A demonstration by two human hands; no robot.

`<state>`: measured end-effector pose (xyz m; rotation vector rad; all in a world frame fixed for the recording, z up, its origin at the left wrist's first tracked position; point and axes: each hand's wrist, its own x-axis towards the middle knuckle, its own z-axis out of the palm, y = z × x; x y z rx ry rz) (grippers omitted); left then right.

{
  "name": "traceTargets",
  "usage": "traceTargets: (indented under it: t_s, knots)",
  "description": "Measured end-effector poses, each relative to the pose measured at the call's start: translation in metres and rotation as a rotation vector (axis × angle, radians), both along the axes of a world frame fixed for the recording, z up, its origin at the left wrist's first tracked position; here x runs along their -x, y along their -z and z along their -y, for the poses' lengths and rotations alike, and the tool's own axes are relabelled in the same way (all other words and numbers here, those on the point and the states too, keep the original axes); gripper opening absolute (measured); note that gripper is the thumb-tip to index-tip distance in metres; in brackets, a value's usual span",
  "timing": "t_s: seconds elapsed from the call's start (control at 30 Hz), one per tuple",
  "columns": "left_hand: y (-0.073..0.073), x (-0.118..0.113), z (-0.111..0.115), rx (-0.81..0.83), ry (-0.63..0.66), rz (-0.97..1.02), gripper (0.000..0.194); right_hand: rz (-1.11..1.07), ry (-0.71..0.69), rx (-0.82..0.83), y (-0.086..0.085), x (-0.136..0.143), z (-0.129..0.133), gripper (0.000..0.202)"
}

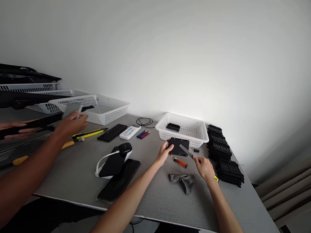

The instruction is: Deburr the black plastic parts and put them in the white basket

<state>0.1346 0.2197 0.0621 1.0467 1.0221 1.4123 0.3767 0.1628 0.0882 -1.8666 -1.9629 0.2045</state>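
Observation:
My left hand point(164, 152) grips the left edge of a flat black plastic plate point(177, 145), thumb on top, raised over the table before a white basket. In my right hand point(203, 166) is a flat grey metal blade point(186, 150), held by its dark end, with its tip over the plate. An orange lighter point(180, 162) lies just below the plate. Nearer me is a crumpled grey cloth point(182, 182). A small black piece point(196, 150) rests right of the plate. Something yellow point(216, 177) shows partly behind my right wrist.
Stacks of black plates point(229, 171) line the right edge. The white basket point(205, 131) holds a black part. Phones, a power bank point(130, 132), two more lighters and a cable lie centre-left. At left, a co-worker's hands point(71, 124) work beside baskets, cutters and black parts.

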Motion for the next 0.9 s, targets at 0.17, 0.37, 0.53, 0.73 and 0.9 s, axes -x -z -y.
traceTargets:
  t_s: [0.17, 0.37, 0.53, 0.73, 0.9]
  knots:
    - [-0.001, -0.004, 0.001, -0.075, 0.002, -0.049, 0.066, -0.082, 0.019, -0.045, 0.001, -0.004, -0.002, 0.064]
    - [0.004, -0.019, 0.005, -0.245, 0.026, -0.123, 0.046, -0.297, 0.038, -0.191, 0.004, -0.001, -0.002, 0.064]
    - [0.006, -0.023, 0.007, -0.304, -0.006, -0.228, 0.037, -0.31, -0.007, -0.2, 0.004, 0.003, 0.0, 0.064]
    - [0.001, -0.021, 0.009, -0.376, -0.043, -0.364, 0.022, -0.146, -0.03, -0.199, 0.006, 0.001, -0.002, 0.067]
    - [-0.004, -0.017, 0.009, -0.429, -0.1, -0.485, 0.008, -0.049, -0.089, -0.212, 0.006, -0.001, -0.001, 0.065]
